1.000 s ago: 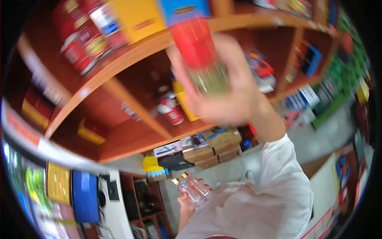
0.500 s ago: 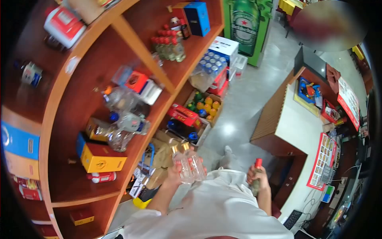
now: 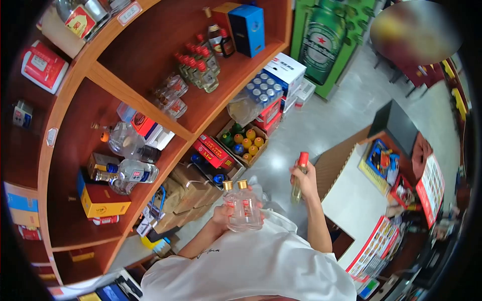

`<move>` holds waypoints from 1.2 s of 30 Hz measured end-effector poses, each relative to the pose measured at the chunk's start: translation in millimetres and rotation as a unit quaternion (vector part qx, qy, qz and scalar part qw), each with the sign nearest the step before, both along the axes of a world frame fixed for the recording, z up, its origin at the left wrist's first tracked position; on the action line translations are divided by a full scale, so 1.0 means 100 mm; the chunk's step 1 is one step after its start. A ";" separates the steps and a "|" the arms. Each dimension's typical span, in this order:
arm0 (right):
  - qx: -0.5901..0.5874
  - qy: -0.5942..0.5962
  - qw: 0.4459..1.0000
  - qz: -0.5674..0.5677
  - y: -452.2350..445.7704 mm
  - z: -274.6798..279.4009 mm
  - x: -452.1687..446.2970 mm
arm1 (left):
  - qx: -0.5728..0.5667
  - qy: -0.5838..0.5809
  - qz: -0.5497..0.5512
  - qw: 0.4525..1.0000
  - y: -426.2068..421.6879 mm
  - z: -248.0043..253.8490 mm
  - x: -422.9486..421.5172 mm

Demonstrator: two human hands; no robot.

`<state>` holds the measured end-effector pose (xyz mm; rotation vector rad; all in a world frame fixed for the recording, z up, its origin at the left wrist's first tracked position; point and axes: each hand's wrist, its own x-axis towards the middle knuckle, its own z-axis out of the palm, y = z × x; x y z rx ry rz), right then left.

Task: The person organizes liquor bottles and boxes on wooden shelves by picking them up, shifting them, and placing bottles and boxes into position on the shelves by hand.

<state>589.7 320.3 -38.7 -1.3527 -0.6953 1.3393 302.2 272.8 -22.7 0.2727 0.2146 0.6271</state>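
Observation:
My left hand (image 3: 221, 216) is closed around two clear glass liquor bottles (image 3: 244, 209) with gold caps, held side by side and upright in front of my white shirt. Out to the right, my right hand (image 3: 307, 179) grips a small clear liquor bottle (image 3: 297, 186) with a red cap, its neck pointing away from me. On the upper shelf at the left stands a group of similar red-capped bottles (image 3: 202, 70). Near them, closer to me, are several clear bottles with red markings (image 3: 173, 95).
A curved wooden shelf unit (image 3: 135, 103) holding bottles and boxes runs along my left. Cartons (image 3: 285, 67) and a box of yellow-capped bottles (image 3: 249, 143) stand on the floor beside it. A white-topped counter (image 3: 346, 188) is at my right. A green beer-branded cabinet (image 3: 321, 47) stands ahead.
My right hand has moved forward and to the left with the red-capped bottle. The two gold-capped bottles stay in my left hand, now more upright. The view has shifted along the shelves.

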 end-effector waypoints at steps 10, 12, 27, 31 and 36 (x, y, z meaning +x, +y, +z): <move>0.297 -0.173 0.932 0.112 3.16 0.40 -0.75 | 0.069 -0.163 0.192 0.965 1.18 -0.42 0.29; 0.277 -0.241 0.918 0.151 3.57 0.61 -0.92 | 0.048 -0.181 0.218 0.958 1.44 -0.42 0.37; 0.395 -0.258 0.858 0.202 4.62 0.01 -1.69 | 0.081 -0.134 0.368 0.917 2.35 -0.32 0.21; 0.444 -0.280 0.833 0.174 4.68 -0.22 -1.75 | 0.029 -0.154 0.420 0.894 2.28 -0.33 0.32; 0.347 -0.104 0.875 0.322 4.57 -0.27 -1.50 | 0.003 -0.160 0.453 0.877 2.33 -0.32 0.49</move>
